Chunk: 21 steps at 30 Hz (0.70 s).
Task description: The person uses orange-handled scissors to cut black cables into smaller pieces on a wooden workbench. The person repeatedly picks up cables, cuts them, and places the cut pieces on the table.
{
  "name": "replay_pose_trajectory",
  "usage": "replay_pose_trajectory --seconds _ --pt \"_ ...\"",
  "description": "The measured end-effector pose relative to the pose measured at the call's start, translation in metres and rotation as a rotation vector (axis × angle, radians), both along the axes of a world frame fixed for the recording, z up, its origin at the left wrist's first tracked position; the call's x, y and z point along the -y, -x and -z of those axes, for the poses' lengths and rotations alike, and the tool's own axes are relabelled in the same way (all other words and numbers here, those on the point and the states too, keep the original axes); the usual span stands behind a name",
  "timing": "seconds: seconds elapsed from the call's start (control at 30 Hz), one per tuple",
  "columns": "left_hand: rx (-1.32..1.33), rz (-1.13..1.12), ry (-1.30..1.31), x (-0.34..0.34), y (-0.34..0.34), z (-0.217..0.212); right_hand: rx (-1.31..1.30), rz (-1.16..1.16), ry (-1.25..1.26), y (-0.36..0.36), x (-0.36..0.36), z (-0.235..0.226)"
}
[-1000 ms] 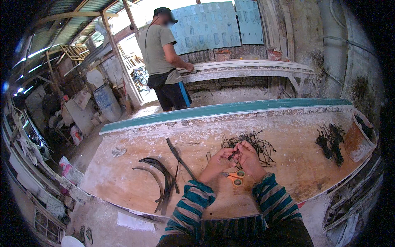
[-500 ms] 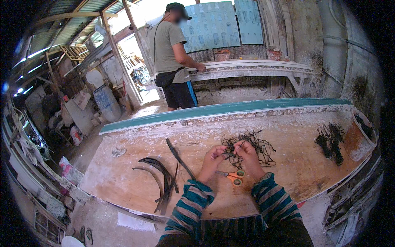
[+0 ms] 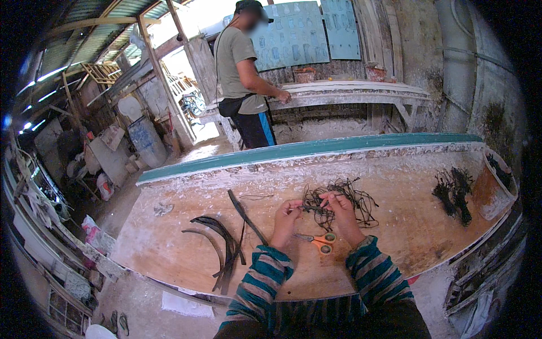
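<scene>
Over the wooden table, my left hand (image 3: 285,221) pinches a thin black cord between thumb and fingers. Facing it, my right hand (image 3: 342,217) is closed at the fingertips on the cord too, though the exact grip is small and partly hidden. Behind both hands spreads a tangled pile of black cords (image 3: 361,202). Scissors with orange handles (image 3: 324,243) lie on the wood below and between my hands. To the left of my left hand are several flat black strips (image 3: 230,248), some curved, one longer strip (image 3: 246,214) pointing toward the far edge.
Tied black cord bundles (image 3: 453,195) lie at the right, beside a tipped brown container (image 3: 490,189). A teal board (image 3: 316,150) edges the table's far side. Beyond it, another person (image 3: 240,73) stands at a white-stained bench (image 3: 350,93). A blue drum (image 3: 147,140) stands at left.
My left hand has shifted slightly left, away from my right, and its fingers have drawn closer together. The other person has moved a little to the right along the bench.
</scene>
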<state>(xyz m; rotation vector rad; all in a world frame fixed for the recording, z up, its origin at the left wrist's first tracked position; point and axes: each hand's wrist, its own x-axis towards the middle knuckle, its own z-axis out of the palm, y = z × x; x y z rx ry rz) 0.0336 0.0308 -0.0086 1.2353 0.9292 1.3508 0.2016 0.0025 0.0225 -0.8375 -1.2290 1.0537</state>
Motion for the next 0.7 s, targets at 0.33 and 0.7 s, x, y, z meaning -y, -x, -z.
replay_pose_trajectory --seconds 0.33,0.7 --pt "0.047 0.012 -0.014 0.001 0.001 -0.001 0.018 0.098 0.026 0.003 0.003 -0.002" --pt "-0.011 -0.075 0.006 -0.015 0.008 0.019 -0.321 -0.308 0.032 0.007 0.015 -0.013"
